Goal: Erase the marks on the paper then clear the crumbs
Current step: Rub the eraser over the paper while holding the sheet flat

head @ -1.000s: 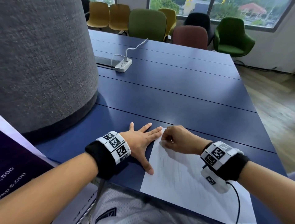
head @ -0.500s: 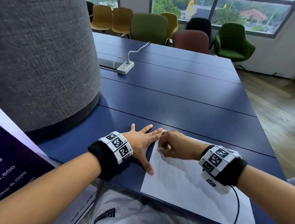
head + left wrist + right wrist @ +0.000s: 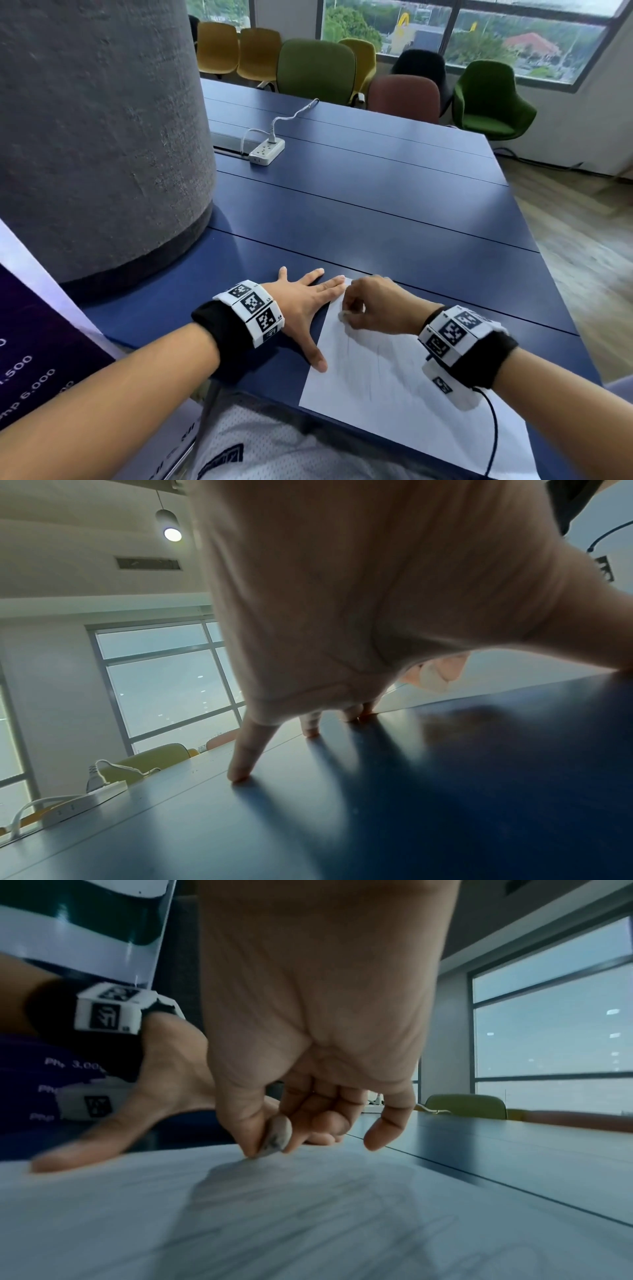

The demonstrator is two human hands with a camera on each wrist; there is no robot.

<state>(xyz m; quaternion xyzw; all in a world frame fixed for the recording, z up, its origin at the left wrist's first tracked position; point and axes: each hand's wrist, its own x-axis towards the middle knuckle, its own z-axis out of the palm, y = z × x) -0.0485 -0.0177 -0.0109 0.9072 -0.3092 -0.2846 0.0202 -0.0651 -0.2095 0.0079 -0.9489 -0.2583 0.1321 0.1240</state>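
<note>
A white sheet of paper [image 3: 394,387] with faint pencil marks lies at the near edge of the blue table [image 3: 376,212]. My left hand [image 3: 301,301] lies flat with spread fingers, its thumb and fingertips pressing the paper's left edge. My right hand [image 3: 370,308] pinches a small smudged eraser [image 3: 274,1137] between thumb and forefinger, its tip on the paper's upper left part. In the right wrist view the paper [image 3: 308,1218] fills the foreground. The left wrist view shows my left hand [image 3: 342,642] on the table, with the paper's edge behind it.
A wide grey fabric-covered column [image 3: 96,137] stands on the left. A white power strip [image 3: 267,150] with its cable lies farther back on the table. Several chairs [image 3: 315,68] line the far side. A purple printed banner [image 3: 30,359] is at my near left.
My right hand with the eraser has slid a short way down and toward me on the paper. The left hand has stayed in place.
</note>
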